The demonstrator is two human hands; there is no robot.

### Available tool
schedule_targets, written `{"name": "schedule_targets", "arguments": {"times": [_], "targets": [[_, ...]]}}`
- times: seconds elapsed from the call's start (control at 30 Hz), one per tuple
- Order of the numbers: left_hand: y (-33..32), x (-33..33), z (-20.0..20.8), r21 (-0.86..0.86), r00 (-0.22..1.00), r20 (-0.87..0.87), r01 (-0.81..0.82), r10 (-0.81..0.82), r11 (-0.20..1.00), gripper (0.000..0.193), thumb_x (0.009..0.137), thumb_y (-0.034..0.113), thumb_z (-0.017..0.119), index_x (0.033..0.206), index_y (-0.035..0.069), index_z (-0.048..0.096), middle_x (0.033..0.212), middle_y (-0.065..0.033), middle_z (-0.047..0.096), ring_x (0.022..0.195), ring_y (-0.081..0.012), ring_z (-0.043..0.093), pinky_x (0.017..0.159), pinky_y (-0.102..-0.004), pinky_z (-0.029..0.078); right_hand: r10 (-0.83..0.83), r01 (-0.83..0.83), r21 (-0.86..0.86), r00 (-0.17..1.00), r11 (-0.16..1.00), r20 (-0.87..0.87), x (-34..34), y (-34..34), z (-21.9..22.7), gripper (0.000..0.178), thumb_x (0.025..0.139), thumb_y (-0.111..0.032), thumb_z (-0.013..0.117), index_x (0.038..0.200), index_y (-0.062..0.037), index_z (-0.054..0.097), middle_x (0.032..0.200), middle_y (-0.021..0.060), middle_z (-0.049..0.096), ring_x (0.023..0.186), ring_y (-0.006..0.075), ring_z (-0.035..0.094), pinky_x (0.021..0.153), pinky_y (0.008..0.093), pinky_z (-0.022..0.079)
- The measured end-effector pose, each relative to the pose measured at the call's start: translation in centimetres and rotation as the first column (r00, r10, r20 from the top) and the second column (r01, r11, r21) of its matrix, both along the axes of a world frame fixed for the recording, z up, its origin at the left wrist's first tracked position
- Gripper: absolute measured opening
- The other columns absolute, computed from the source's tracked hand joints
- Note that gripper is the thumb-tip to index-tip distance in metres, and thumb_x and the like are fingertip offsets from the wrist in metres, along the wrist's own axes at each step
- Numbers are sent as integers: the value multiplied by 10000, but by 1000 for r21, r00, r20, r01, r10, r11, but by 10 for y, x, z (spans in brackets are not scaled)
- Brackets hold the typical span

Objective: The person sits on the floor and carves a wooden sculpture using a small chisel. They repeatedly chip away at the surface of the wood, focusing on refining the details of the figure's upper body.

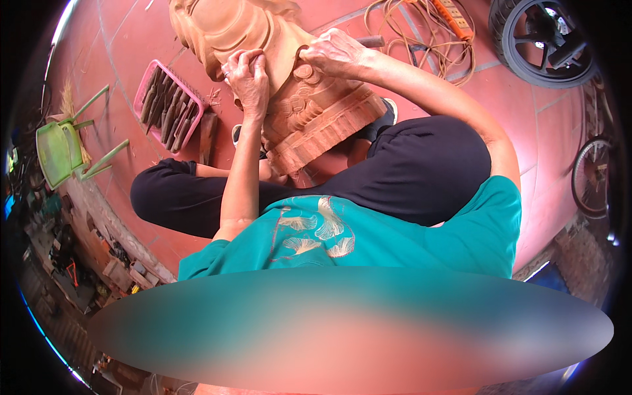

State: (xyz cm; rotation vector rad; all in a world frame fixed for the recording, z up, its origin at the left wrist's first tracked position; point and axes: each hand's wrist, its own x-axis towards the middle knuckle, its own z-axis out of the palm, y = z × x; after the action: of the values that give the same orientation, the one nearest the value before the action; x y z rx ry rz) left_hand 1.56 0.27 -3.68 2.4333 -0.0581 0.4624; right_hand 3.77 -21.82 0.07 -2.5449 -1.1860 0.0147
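Note:
A carved reddish-brown wooden figure [227, 29] with flowing folds lies tilted across the floor. Its banded base [329, 128] points toward my crossed legs. My left hand [249, 80] presses on the folds with bent, closed fingers; whatever they pinch is hidden. On the carving's right side my right hand [334, 54] is closed, thumb and forefinger against a dark curved edge. What it grips is mostly covered. A short brown handle [372, 41] sticks out just beyond this hand; I cannot tell whether the hand holds it.
A pink basket [137, 99] of wooden-handled carving tools [168, 112] stands at left, beside a wooden block [209, 137]. Further left is a green chair [56, 155]. An orange power strip [454, 18] and coiled cord [421, 49] lie upper right, near a motorcycle wheel [543, 39].

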Motion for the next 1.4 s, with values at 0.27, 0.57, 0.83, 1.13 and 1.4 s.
{"name": "schedule_targets", "arguments": {"times": [0.27, 0.57, 0.83, 1.13, 1.4], "targets": [[1, 0, -1, -21, 1000, -27, -4, 4, 1000, 106, 826, 166, 689, 922, 136, 722, 1047, -73, 611, 1040, -276, 518, 920, -423, 396, 0, 0, -3, 1000, 1000, 10, 3, -16, 4, 71, 781, -109, 588, 817, -51, 605, 698, 117, 630, 724, 297, 675, 617, 403, 524], [1, 1, -2, -10, 1000, -12, -5, 5, 1000, 102, 829, 168, 689, 922, 139, 720, 1051, -77, 612, 1049, -281, 514, 920, -424, 398, -4, 4, 14, 1000, 1000, -11, 4, -2, -5, 79, 751, -132, 610, 741, -54, 615, 739, 133, 651, 742, 309, 678, 625, 419, 527], [2, 0, -2, -19, 1000, -18, -1, 1, 1000, 97, 819, 156, 700, 911, 132, 718, 1029, -76, 612, 1036, -275, 517, 910, -419, 397, -5, 5, 19, 1000, 1000, 0, 6, -21, 1, 100, 743, -129, 615, 809, -55, 616, 702, 138, 636, 742, 310, 665, 618, 423, 502], [1, 3, -3, 1, 1000, 1, 3, -3, 1000, 105, 819, 152, 698, 918, 125, 716, 1035, -78, 613, 1017, -274, 525, 905, -420, 397, 52, -50, 45, 997, 998, -51, 9, -3, -4, 89, 766, -135, 612, 758, -46, 610, 679, 140, 633, 662, 338, 651, 607, 437, 505], [2, 0, -1, -1, 1000, -7, 0, 0, 1000, 100, 820, 155, 697, 914, 127, 719, 1031, -76, 614, 1019, -273, 525, 900, -411, 401, 68, -67, 26, 998, 997, -15, 12, -25, 11, 52, 730, -98, 614, 738, -56, 584, 698, 133, 618, 738, 340, 643, 626, 436, 486]]}}
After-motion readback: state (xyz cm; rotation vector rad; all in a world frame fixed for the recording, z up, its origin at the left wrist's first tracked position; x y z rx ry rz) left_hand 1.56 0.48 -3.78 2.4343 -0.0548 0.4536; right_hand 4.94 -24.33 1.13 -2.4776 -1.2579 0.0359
